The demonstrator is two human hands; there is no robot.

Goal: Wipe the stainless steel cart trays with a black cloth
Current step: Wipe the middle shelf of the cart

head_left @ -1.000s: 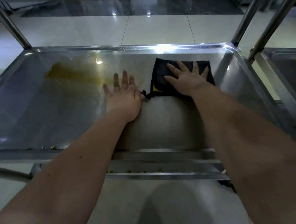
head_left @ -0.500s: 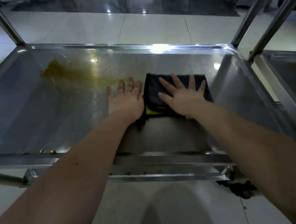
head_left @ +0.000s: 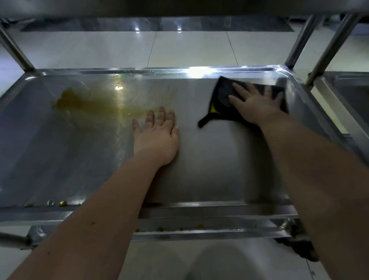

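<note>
Small yellowish crumbs (head_left: 62, 203) lie along the near rim of the shallow stainless steel cart tray (head_left: 39, 163) at about seven o'clock, and both bare forearms reach in over that rim. Near the tray's middle the left hand (head_left: 157, 135) lies flat and open on the bare metal, fingers together, gripping nothing, with a smeared yellow-brown spill (head_left: 93, 104) spreading from its fingertips toward ten o'clock. Farther in, at about two o'clock by the far right corner, the right hand (head_left: 256, 104) presses open-palmed, fingers spread, on the folded black cloth with a yellow tag (head_left: 222, 97), well apart from the left hand.
</note>
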